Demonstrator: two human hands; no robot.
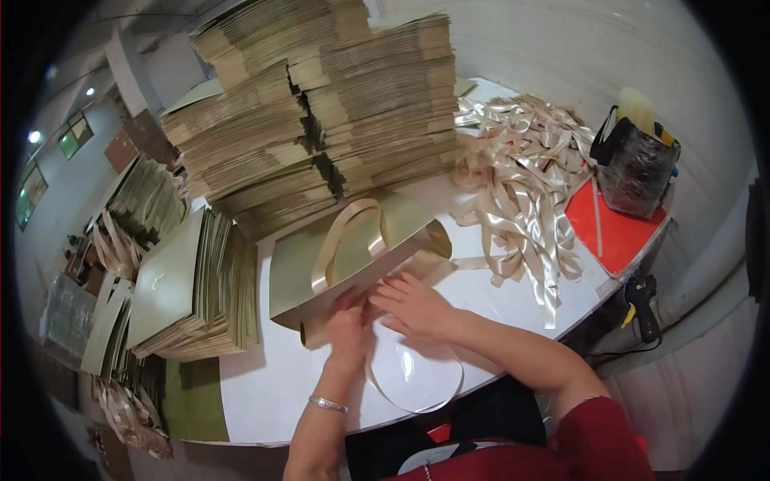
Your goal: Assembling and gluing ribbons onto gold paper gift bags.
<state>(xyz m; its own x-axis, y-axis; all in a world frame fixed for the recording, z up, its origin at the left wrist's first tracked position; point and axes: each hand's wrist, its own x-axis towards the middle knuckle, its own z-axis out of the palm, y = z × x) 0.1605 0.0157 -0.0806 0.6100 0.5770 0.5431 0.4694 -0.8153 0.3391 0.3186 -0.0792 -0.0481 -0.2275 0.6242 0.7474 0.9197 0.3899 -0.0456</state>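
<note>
Ribbon loop: a cream ribbon loop (pixel 417 381) lies flat on the white table (pixel 265 385) at the near edge, running up under the hands toward the bag.
Left hand: the left hand (pixel 346 329), a silver bracelet (pixel 328 404) at its wrist, rests palm down on the near lower edge of the bag, fingers close together and pressing.
Right hand: the right hand (pixel 413 305) lies flat just beside the left, fingers slightly spread, tips on the same edge of the bag.
Work piece: a gold paper bag (pixel 353 260) lies flat at table centre; one ribbon handle (pixel 346 236) already arches across its upper face.
Step in hand: judged as seating the end of the second handle at the bag's mouth and pressing it down.
Next move calls for: steady pressure along the edge until the ribbon holds, with both ends level so the loop matches the first handle.
Finished stock: a flat pile of gold bags (pixel 188 289) sits at the left, near the bag.
Ribbon supply: a heap of cut ribbons (pixel 521 184) lies at the right, well apart from the hands.
Glue gun: a black and yellow glue gun (pixel 642 305) hangs off the right table edge.
Far stock: tall stacks of folded bags (pixel 321 112) stand at the back.
</note>
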